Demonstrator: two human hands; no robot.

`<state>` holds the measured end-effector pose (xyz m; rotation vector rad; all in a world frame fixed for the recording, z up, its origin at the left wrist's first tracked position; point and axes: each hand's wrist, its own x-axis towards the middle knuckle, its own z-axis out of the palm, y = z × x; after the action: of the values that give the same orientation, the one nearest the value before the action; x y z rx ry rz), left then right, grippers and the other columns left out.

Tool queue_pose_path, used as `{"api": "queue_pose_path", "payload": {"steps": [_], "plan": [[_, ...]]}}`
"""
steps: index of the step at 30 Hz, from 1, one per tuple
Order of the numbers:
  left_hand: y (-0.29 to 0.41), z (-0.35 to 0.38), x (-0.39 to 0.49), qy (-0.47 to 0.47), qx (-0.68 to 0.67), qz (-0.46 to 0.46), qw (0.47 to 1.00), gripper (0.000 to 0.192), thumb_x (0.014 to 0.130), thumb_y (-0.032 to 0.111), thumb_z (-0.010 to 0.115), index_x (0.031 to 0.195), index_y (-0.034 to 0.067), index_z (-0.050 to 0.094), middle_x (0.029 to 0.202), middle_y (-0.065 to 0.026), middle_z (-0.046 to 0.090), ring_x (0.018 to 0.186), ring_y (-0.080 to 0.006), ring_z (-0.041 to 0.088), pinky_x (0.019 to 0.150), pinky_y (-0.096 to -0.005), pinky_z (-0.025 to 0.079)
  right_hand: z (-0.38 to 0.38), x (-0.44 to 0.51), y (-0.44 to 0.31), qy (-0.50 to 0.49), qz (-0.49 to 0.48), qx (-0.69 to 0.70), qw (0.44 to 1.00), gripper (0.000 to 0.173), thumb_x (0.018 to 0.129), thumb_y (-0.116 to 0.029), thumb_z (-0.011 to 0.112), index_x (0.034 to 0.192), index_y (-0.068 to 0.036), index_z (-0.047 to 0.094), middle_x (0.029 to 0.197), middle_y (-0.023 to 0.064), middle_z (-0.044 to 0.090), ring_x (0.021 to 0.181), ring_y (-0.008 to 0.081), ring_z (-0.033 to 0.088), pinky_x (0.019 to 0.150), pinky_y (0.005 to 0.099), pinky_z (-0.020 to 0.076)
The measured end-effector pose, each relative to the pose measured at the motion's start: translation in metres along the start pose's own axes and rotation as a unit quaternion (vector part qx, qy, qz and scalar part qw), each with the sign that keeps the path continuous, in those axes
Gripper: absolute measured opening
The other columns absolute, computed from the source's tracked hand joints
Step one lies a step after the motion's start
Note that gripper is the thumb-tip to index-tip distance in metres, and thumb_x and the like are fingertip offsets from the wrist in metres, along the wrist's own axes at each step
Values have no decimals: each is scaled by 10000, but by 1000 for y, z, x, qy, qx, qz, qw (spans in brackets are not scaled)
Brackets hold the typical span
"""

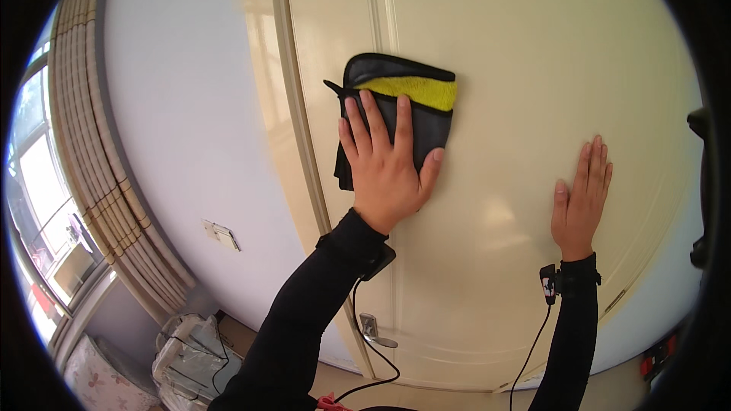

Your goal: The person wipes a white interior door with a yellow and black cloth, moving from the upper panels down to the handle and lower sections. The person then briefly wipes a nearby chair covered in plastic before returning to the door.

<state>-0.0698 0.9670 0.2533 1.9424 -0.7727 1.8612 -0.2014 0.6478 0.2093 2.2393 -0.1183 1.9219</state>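
Spread on top of a folded grey-and-yellow microfibre cloth with black edging (422,125), my left hand (390,168) presses it flat against a cream panelled door (491,68). The fingers are apart and not closed round the cloth. My right hand (582,200) lies against the door to the right, its fingers straight and close together, with nothing seen in it. Both wrists wear black straps with small devices and cables. Below the left forearm is the metal door handle (377,334).
A wall switch (221,234) is on the white wall left of the door frame (297,85). A striped curtain (108,171) hangs beside a window (43,171). Plastic-wrapped items (191,354) stand at the lower left, near a patterned fabric item (105,374).
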Motion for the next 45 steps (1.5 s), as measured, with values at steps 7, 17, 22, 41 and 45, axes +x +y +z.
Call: {"api": "queue_pose_path", "payload": {"steps": [7, 17, 22, 41, 45], "plan": [[-74, -6, 60, 12, 29, 76, 997, 708, 977, 536, 642, 1337, -72, 599, 1368, -356, 514, 1377, -589, 401, 1223, -657, 247, -1, 4, -3, 39, -36, 4, 999, 674, 1085, -281, 448, 1681, 5, 322, 1752, 203, 312, 1630, 398, 271, 1318, 573, 169], [-71, 9, -53, -3, 6, -79, 997, 839, 1057, 435, 515, 1645, -111, 272, 1679, -455, 172, 1569, -628, 152, 1287, -651, 115, 5, 3, 5, 52, -51, -12, 997, 662, 1089, -287, 448, 1688, -29, 333, 1753, 164, 332, 1625, 372, 296, 1317, 546, 204], [-38, -7, -195, -78, -10, -93, 993, 694, 996, 383, 544, 1513, -76, 478, 1649, -398, 308, 1548, -653, 178, 1272, -710, 92, 7, 4, 4, 51, -56, -14, 997, 661, 1092, -285, 452, 1691, -36, 328, 1757, 160, 325, 1622, 368, 303, 1315, 546, 213], [-68, -17, -229, -131, 41, -34, 990, 693, 913, 470, 661, 1424, 5, 622, 1500, -408, 461, 1432, -747, 292, 1157, -817, 247, 9, 9, -1, 53, -88, -32, 994, 647, 1119, -274, 370, 1694, 7, 280, 1759, 208, 291, 1635, 398, 252, 1317, 556, 173], [-47, -18, -275, -195, 30, -48, 979, 760, 904, 529, 665, 1417, -29, 609, 1483, -428, 444, 1451, -713, 279, 1202, -788, 134, 9, 6, -3, 48, -80, -23, 995, 656, 1116, -289, 368, 1694, 9, 281, 1761, 209, 286, 1634, 406, 251, 1315, 563, 170]]}}
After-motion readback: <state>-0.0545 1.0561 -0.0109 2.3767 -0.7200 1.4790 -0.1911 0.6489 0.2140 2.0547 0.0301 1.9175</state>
